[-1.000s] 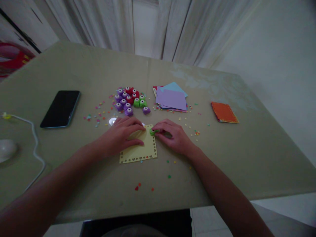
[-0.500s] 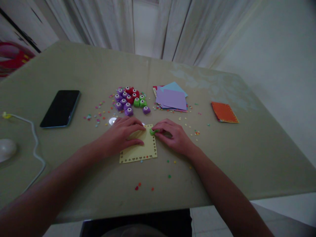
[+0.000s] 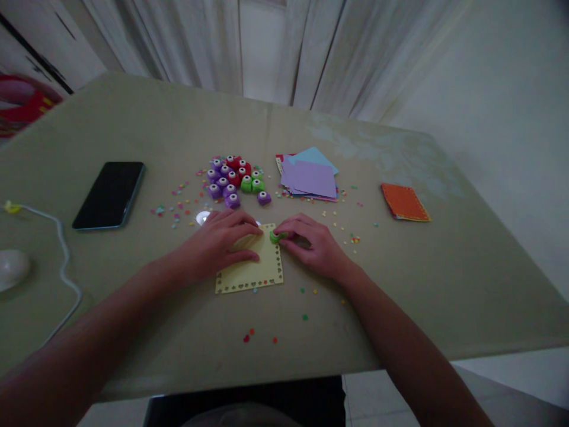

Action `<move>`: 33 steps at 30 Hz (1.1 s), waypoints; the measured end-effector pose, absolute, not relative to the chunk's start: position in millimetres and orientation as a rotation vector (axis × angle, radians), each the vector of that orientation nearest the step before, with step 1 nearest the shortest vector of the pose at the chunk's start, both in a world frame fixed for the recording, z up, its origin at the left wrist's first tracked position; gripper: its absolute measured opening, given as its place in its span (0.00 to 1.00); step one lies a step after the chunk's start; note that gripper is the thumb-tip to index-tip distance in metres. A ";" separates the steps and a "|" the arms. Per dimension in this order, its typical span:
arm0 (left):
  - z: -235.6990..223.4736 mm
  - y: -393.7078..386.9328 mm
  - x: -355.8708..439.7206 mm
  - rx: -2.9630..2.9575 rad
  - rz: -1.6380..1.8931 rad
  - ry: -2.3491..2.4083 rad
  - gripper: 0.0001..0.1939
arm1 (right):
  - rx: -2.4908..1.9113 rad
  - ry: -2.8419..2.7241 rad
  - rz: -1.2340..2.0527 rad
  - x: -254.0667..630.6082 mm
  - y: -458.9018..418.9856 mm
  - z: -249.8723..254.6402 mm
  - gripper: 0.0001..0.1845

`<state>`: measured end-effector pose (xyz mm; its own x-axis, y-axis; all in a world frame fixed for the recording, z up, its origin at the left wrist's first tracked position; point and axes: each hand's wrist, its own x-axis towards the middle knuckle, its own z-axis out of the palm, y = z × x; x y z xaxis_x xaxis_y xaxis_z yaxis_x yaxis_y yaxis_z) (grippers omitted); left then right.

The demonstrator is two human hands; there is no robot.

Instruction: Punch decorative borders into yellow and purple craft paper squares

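Note:
A square of yellow paper (image 3: 255, 274) lies in front of me, with small punched shapes along its right and lower edges. My left hand (image 3: 220, 243) rests on the paper's left part, thumb and fingers apart. At the upper right edge sits a small green craft punch (image 3: 274, 237), and my right hand (image 3: 309, 240) pinches it between thumb and fingers. Just beyond my left hand is a cluster of similar punches in purple (image 3: 223, 183), red (image 3: 242, 172) and green (image 3: 256, 186). My left hand partly covers a shiny white round thing (image 3: 203, 217).
Stacked paper sheets (image 3: 310, 178), lilac and blue on top, lie beyond my right hand. Farther right is an orange paper stack (image 3: 405, 202). A black phone (image 3: 110, 196), a white cable (image 3: 64, 255) and a white rounded object (image 3: 13, 269) are at left. Paper confetti (image 3: 304, 317) is scattered about.

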<state>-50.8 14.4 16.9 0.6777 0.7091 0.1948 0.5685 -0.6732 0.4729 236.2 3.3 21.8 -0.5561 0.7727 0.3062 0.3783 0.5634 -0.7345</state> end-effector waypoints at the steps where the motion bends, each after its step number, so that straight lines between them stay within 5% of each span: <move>1: 16.7 14.4 -51.0 2.515 0.523 1.000 0.22 | -0.922 -2.172 0.823 236.2 3.3 21.9 0.08; 33: 18.3 14.2 -50.0 2.499 0.501 1.012 0.22 | -0.916 -2.172 0.841 236.4 3.1 23.1 0.09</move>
<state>-50.0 14.2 18.3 0.6743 0.7171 0.1764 0.5748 -0.6596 0.4843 236.4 3.1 23.1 -0.5610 0.7732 0.2958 0.3723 0.5548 -0.7440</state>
